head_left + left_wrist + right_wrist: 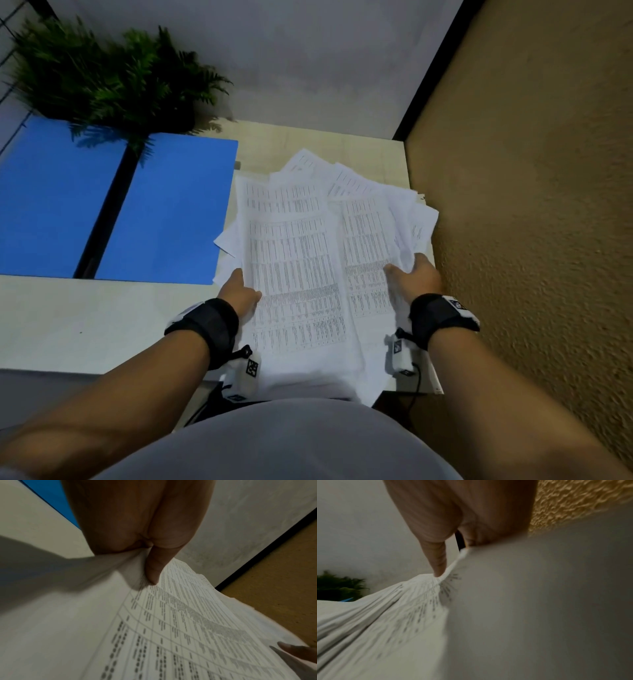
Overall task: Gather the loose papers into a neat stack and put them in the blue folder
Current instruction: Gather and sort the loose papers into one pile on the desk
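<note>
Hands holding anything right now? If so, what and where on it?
Yes. Both grip the uneven bunch of papers: left hand pinches its left side edge, right hand its right side edge, thumbs on top.

A green fern-like plant (113, 78) is sitting at ten o'clock on the pale table (85, 318), against a grey wall (308, 51). A textured ochre wall (534, 192) is rising at three o'clock.
</note>
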### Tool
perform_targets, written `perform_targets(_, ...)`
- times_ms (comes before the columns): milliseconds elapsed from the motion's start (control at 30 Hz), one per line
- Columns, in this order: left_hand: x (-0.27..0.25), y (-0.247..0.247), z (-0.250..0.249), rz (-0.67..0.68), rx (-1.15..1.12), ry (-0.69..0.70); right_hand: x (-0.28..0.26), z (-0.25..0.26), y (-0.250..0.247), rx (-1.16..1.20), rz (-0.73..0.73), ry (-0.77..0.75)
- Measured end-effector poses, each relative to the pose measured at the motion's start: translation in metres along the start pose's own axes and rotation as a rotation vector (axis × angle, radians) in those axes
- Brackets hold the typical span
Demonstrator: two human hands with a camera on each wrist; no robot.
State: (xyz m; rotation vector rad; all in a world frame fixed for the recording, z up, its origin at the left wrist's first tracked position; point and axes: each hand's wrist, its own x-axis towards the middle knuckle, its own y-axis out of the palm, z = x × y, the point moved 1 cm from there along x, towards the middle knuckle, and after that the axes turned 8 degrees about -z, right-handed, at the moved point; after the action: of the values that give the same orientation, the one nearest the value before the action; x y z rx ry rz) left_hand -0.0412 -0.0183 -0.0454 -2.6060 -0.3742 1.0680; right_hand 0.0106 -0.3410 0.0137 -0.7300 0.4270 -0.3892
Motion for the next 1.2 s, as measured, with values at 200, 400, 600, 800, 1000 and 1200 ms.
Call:
perform_targets(200,0.018,0.003,0.013,0.012,-0.005,-0.03,-0.009,-0.004,0.011,-0.134,0.105,0.024)
perform_targets(400,0.011,0.002,0.008,0.019,0.014,-0.022,-0.005,0.016,-0.036,-0.13,-0.054,-0.016)
perform_targets(600,0.039,0.005,0.029,0.048,0.017,0.004,-0.017,0.068,-0.102,-0.19,-0.386,-0.169)
perform_targets(800,0.001,-0.002,0.0,0.052,0.024,0.042,-0.032,0.116,-0.133,0.156,-0.483,-0.391)
perform_targets(1000,-0.028,-0.007,-0.029,-0.014,-0.024,-0.055,-0.056,0.089,-0.042,0.134,-0.009,-0.226)
perform_targets(1200,-0.029,-0.011,-0.025,0.089,-0.192,-0.106,-0.069,0.028,0.032,-0.058,0.229,-0.046)
